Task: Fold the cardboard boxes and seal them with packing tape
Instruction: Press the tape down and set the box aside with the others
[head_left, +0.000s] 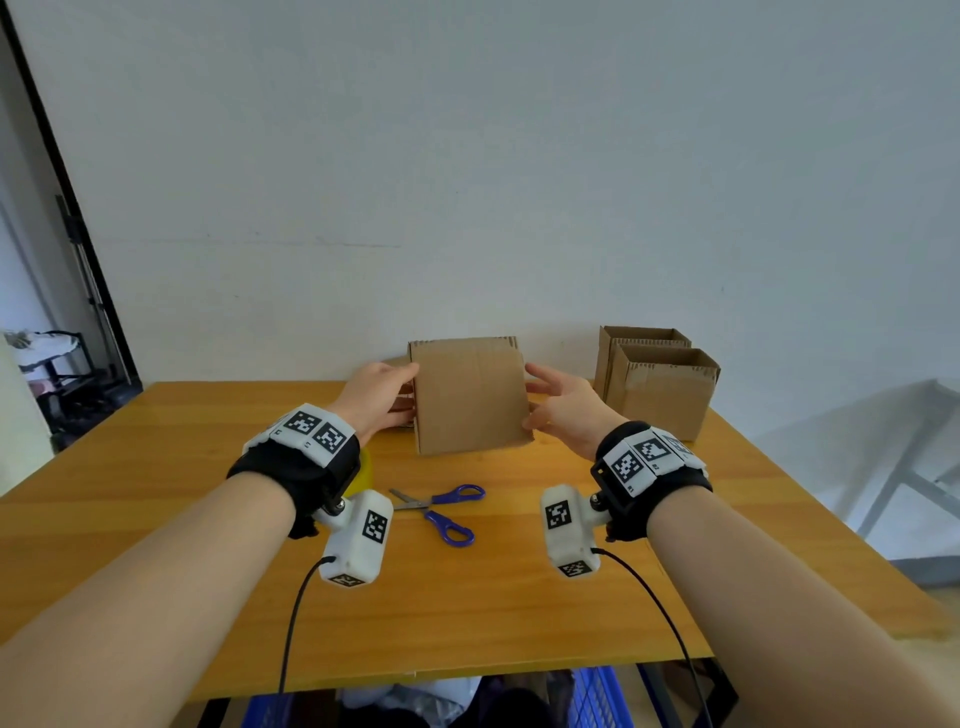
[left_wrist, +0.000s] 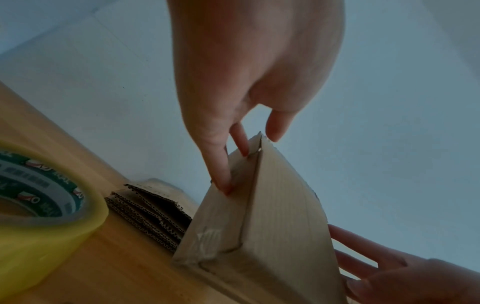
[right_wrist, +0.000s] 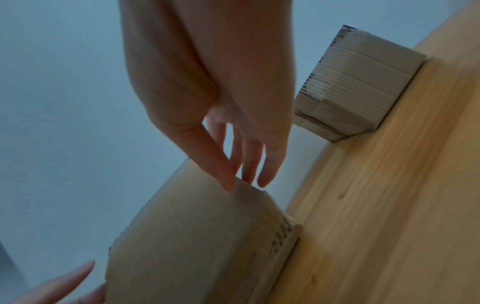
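Scissors (head_left: 439, 512) lie nearest. Left hand (head_left: 382, 392) & right hand (head_left: 563, 408) touch box (head_left: 470, 397) sides, fingers straight; cardboard probably light, stiff: hold by side walls.

Brown cardboard box (head_left: 470, 397) upright mid-table, yellowish tape roll (left_wrist: 39, 216) left

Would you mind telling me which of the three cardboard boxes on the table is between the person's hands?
The middle cardboard box, flanked by both hands; the two open-topped boxes stand apart at the far right.
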